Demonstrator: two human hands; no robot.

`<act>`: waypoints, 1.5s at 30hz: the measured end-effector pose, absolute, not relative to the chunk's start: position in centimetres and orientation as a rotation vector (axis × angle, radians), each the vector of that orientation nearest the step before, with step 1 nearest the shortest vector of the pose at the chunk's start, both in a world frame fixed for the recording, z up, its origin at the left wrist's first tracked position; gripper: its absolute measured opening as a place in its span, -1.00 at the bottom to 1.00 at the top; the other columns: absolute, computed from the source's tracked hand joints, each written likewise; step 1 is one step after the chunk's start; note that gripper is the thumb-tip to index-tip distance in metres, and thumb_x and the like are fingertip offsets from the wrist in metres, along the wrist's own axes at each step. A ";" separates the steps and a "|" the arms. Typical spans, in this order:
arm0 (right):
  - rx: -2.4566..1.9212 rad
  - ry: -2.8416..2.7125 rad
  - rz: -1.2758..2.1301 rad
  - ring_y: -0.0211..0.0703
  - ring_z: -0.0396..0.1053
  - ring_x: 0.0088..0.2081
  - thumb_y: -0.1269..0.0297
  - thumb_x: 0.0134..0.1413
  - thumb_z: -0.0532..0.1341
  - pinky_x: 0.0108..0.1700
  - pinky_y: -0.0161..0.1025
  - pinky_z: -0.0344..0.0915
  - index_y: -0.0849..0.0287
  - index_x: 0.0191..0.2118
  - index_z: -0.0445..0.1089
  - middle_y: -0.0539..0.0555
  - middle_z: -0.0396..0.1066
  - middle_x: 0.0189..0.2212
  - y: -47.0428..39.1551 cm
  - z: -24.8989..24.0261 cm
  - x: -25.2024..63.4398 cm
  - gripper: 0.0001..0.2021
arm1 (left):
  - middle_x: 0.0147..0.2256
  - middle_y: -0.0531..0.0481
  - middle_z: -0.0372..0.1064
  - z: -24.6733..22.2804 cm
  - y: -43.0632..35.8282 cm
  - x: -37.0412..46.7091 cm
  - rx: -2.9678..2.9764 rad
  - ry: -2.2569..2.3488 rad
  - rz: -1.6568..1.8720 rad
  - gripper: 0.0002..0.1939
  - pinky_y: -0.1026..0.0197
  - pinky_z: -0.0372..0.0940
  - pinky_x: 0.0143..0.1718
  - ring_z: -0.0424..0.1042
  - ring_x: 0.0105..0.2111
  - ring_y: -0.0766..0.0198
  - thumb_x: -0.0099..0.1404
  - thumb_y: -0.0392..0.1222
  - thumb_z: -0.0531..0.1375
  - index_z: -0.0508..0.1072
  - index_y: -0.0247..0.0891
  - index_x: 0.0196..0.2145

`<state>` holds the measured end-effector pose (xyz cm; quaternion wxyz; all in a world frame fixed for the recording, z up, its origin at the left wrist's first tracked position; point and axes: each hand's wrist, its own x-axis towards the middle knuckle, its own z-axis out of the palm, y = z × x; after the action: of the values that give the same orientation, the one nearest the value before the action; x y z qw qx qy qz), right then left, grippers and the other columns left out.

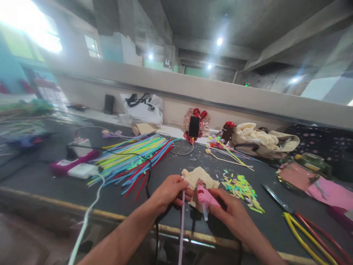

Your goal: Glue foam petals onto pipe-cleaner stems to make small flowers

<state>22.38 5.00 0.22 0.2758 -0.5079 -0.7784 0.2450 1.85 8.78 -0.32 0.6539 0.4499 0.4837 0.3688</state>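
Near the front edge of the table, my left hand [171, 189] pinches a long pale lilac stem [182, 221] that hangs down past the edge. At the stem's top, just above my fingers, sits a small cream-coloured tip [185, 172]. My right hand [230, 209] is wrapped around a pink hot glue gun [203, 195], its nozzle pointing away from me and a clear glue stick [205, 212] poking out of its back. The gun and the stem are close together but apart. Beneath both hands lies a crumpled cream cloth or paper piece [205, 175], partly covered.
Left are many coloured stems [129, 158] and a purple power strip [59, 168] with cables. Right are cut bits [242, 189] and yellow-and-red-handled scissors [285, 209]. Behind stand a phone [193, 127], finished-looking flowers [216, 141], a white bag [145, 110] and a cloth bag [264, 141].
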 end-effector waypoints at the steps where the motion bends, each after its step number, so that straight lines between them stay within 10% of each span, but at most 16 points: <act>1: -1.323 -2.025 0.732 -0.07 0.32 -0.25 0.24 0.00 0.13 -0.23 -0.20 0.21 0.14 -0.13 0.35 0.07 0.41 -0.25 5.1 0.1 22.6 -0.73 | -0.55 -0.06 0.47 -0.3 8.8 1.9 1.032 1.109 0.833 -0.83 0.40 0.18 -0.69 0.45 -0.55 0.28 0.06 -0.15 0.14 0.33 -0.32 -0.56; 12: -0.960 -0.868 1.164 -0.14 0.41 -0.44 0.11 -0.10 0.24 -0.40 -0.28 0.34 0.19 -0.31 0.44 0.05 0.48 -0.46 5.4 0.5 23.5 -0.73 | -0.54 -0.06 0.48 -0.7 8.4 1.8 1.063 1.077 0.892 -0.82 0.41 0.14 -0.70 0.45 -0.55 0.28 0.03 -0.13 0.17 0.33 -0.32 -0.55; 23: -1.041 -1.137 1.157 -0.17 0.30 -0.59 -0.08 -0.09 0.15 -0.58 -0.30 0.14 0.21 -0.42 0.45 0.09 0.44 -0.57 1.6 -1.5 18.6 -0.60 | -0.67 0.00 0.43 -1.0 7.8 1.1 0.996 0.992 1.108 -0.73 0.39 -0.20 -0.76 0.02 -0.81 0.53 -0.06 -0.05 0.24 0.31 -0.31 -0.63; 45: -1.142 -1.142 1.121 -0.25 0.18 -0.65 -0.20 -0.20 0.15 -0.58 -0.32 0.06 0.19 -0.48 0.39 0.04 0.34 -0.68 2.2 -3.1 16.6 -0.53 | -0.66 0.03 0.43 -1.0 8.0 1.2 1.009 1.096 1.168 -0.84 0.46 -0.12 -0.86 0.19 -0.83 0.49 0.01 -0.14 0.13 0.24 -0.26 -0.59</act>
<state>16.61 2.23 -3.12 0.5547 -0.4832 -0.4835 0.4744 1.22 7.95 -0.98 0.5844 0.4325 0.4699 0.5006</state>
